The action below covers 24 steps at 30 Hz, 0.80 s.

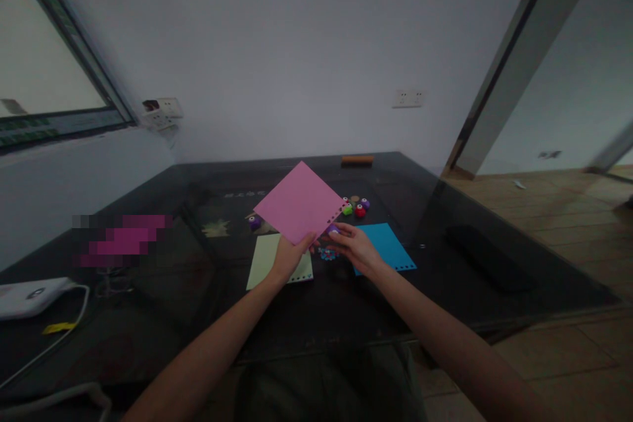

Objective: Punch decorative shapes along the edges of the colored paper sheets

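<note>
My left hand (287, 256) pinches the near corner of a pink paper sheet (298, 201) and holds it tilted above the dark table (198, 316). Small holes run along the sheet's right edge. My right hand (352, 245) grips a small purple paper punch (333, 229) at that same edge of the pink sheet. Under my hands lie a pale green sheet (264, 257) and a blue sheet (390, 244), both flat on the table. Tiny punched paper bits (326, 254) lie between them.
Several small punches, green (347, 210), red (360, 211) and purple (254, 222), sit behind the sheets. An orange bar (357, 160) lies at the far edge. A white device with a cable (30, 297) rests at the left. Wooden floor lies to the right.
</note>
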{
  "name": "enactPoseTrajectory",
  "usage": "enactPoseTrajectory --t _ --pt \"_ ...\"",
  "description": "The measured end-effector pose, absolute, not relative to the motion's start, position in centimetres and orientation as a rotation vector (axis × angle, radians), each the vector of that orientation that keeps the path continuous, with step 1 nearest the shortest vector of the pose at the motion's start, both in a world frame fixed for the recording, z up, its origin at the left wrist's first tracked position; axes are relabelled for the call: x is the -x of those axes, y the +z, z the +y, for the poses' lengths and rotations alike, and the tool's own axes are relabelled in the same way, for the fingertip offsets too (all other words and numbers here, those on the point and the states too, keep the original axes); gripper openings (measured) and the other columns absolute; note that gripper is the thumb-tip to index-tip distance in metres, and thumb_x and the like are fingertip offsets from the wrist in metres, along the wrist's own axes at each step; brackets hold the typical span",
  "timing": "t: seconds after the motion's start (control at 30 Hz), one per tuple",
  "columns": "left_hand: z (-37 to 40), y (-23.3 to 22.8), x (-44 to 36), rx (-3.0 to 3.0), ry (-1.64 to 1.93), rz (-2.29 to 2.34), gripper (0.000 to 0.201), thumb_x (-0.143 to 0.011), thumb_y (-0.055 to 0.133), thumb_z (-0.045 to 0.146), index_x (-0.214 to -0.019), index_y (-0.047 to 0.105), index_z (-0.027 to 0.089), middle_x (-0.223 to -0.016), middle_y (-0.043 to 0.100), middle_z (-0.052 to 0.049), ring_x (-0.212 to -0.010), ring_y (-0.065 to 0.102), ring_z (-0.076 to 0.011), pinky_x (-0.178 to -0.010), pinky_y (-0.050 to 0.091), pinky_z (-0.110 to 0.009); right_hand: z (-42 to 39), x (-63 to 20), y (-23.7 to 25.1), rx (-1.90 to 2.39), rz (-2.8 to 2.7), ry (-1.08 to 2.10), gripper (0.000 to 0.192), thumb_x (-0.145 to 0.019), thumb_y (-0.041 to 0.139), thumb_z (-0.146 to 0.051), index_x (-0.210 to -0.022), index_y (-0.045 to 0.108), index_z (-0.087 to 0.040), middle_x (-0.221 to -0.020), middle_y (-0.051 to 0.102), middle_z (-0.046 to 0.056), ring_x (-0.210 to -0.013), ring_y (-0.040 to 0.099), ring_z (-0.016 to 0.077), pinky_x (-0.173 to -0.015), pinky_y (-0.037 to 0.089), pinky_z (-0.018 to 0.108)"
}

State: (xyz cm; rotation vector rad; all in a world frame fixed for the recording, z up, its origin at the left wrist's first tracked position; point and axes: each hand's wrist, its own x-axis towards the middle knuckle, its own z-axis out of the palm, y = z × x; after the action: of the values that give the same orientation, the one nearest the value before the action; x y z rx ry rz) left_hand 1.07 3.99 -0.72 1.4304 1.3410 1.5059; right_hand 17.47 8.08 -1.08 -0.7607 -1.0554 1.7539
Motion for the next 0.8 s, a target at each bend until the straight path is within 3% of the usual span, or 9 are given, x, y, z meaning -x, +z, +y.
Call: enactPoseTrajectory --t 0.13,0.37,0.8 --pt "4.0 -0.8 -0.9 -1.453 1.511 1.357 0.026 -0.074 0.063 0.038 -0.062 0.062 0.014 -0.058 0.065 -0.004 -0.052 0.056 -0.0151 -0.056 0.045 -0.026 8.0 -17.3 -1.2 0.727 -1.024 1.768 0.044 -0.05 0.083 -0.017 -0.089 0.063 -0.019 -0.094 0.067 0.003 -0.083 0.067 0.018 -0.078 0.054 0.032" --pt "4.1 -0.8 -0.7 -1.499 1.499 1.405 0.027 -0.075 0.061 0.038 -0.062 0.064 0.014 -0.058 0.064 -0.004 -0.055 0.058 -0.0158 -0.06 0.046 -0.027 8.0 -17.3 -1.4 0.711 -1.057 1.781 0.044 -0.053 0.083 -0.021 -0.092 0.064 -0.018 -0.09 0.069 0.005 -0.081 0.068 0.0193 -0.084 0.052 0.036" --pt "3.8 -0.4 -0.9 -1.502 1.509 1.445 0.026 -0.074 0.063 0.037 -0.059 0.061 0.015 -0.055 0.063 -0.003 -0.054 0.058 -0.0166 -0.06 0.046 -0.027 7.4 -17.4 -0.2 0.733 -1.083 1.787 0.041 -0.054 0.082 -0.026 -0.09 0.065 -0.016 -0.09 0.07 0.005 -0.079 0.068 0.0184 -0.071 0.053 0.028"
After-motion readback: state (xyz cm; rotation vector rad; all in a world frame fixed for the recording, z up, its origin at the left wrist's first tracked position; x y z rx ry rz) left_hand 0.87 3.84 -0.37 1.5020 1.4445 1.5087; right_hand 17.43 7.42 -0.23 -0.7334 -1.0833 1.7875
